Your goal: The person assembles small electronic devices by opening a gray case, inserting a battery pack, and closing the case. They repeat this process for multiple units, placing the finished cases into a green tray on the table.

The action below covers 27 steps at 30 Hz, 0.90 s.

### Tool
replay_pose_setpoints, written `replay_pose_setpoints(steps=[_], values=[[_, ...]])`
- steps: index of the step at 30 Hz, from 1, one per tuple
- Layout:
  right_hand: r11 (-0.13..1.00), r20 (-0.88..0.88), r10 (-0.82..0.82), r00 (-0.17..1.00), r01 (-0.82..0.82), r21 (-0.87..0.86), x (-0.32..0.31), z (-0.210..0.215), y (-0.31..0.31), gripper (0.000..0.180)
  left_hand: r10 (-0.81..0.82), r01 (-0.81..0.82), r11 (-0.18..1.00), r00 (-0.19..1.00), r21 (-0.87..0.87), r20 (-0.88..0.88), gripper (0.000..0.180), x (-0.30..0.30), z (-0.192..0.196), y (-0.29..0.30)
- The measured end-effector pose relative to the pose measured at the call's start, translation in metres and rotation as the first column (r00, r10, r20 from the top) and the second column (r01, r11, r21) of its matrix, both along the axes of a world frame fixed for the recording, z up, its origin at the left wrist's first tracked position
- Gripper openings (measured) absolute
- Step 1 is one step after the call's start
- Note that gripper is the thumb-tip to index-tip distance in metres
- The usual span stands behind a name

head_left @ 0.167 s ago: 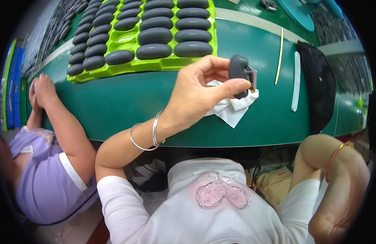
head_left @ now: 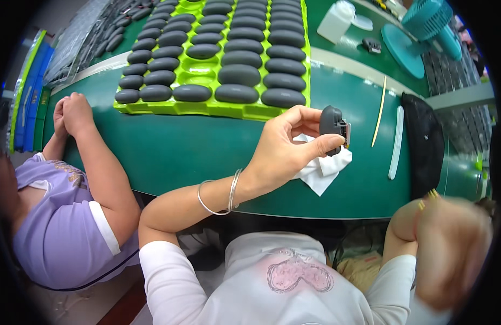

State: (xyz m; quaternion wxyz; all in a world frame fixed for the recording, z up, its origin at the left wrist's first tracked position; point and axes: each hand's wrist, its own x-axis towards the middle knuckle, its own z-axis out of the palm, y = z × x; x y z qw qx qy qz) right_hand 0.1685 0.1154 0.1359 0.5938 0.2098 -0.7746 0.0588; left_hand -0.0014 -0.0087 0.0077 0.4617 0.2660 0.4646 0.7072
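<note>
Gray device pinched in left hand, right hand blurred

Gray device (head_left: 330, 127), rounded, dark casing with exposed parts on its right side, sits right of center in the frame, above a crumpled white cloth (head_left: 337, 162) on the green table (head_left: 196, 143). Left hand (head_left: 285, 146): thumb in front, fingers bent behind, closed to the device's thickness, firm hold. Silver bangles (head_left: 232, 192) on that wrist. Right hand (head_left: 456, 233): lower right of frame, raised off the table, motion-blurred; cannot tell how far its fingers are open or whether it holds anything.

Upper center: lime-green tray (head_left: 207, 108) with rows of dark gray oval pieces (head_left: 238, 75), some pockets bare. Right of the device: thin wooden stick (head_left: 379, 114), then white strip (head_left: 396, 143), then black pouch (head_left: 425, 143). Upper right: teal fan (head_left: 428, 19), white bottle (head_left: 336, 23), small dark part (head_left: 371, 45). Left edge: co-worker in purple shirt (head_left: 69, 233), hands together on the table; blue bins (head_left: 32, 100) behind, upper left.
</note>
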Motion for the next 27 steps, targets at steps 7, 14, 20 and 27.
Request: replay_pose_setpoints(steps=[7,14,20,27], values=[[0.757,0.688,0.442,0.576,0.172,-0.630,-0.174,-0.054,0.041,0.022,-0.461,0.454,0.858,0.887,0.239,-0.031,0.037,-0.009,0.003,-0.001],[1.000,0.709,-0.019,0.705,0.016,0.010,-0.298,-0.127,-0.002,0.015,-0.560,0.581,0.774,0.814,0.254,-0.155,0.035,-0.008,0.010,-0.007],[0.912,0.697,-0.402,0.594,0.196,0.360,-0.319,-0.145,-0.031,0.021,-0.502,0.526,0.811,0.851,0.256,-0.155,0.035,-0.010,0.010,-0.007],[0.947,0.643,-0.305,0.703,0.293,0.130,-0.311,-0.140,-0.023,0.020,-0.481,0.501,0.836,0.865,0.225,-0.141,0.035,-0.008,0.006,-0.005]])
